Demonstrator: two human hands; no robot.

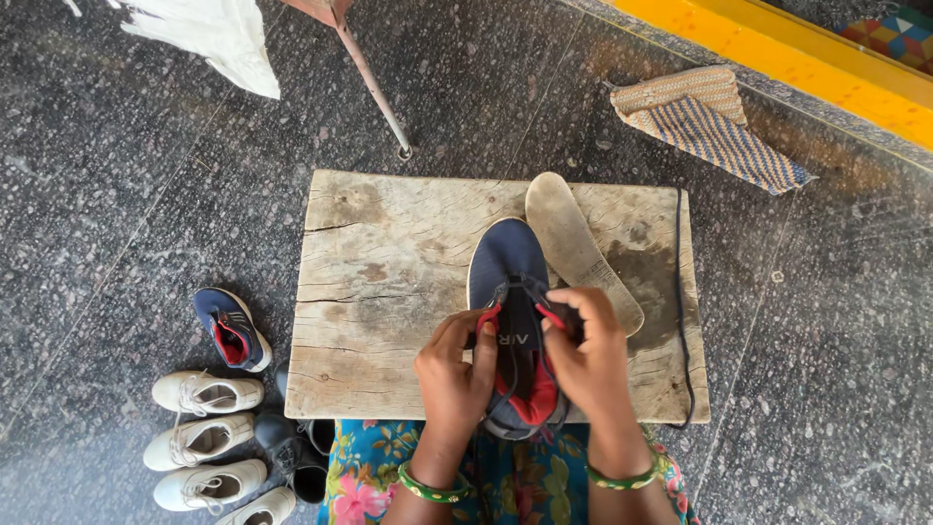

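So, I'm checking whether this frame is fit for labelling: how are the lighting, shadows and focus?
Head view: even daylight, no glare; sharp on the navy shoe, both hands and the wooden board; only soft shadows beside the insole; the yellow ledge bows slightly from wide-angle distortion.

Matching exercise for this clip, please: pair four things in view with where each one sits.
Things:
1. navy shoe
2. insole
3. woven mat
4. white shoes

Places:
A. floor, upper right, by the yellow edge
B. floor, lower left, in a group
C. on the wooden board, held by both hands
D. flat on the board, right of the held shoe

Pairs: 1-C, 2-D, 3-A, 4-B
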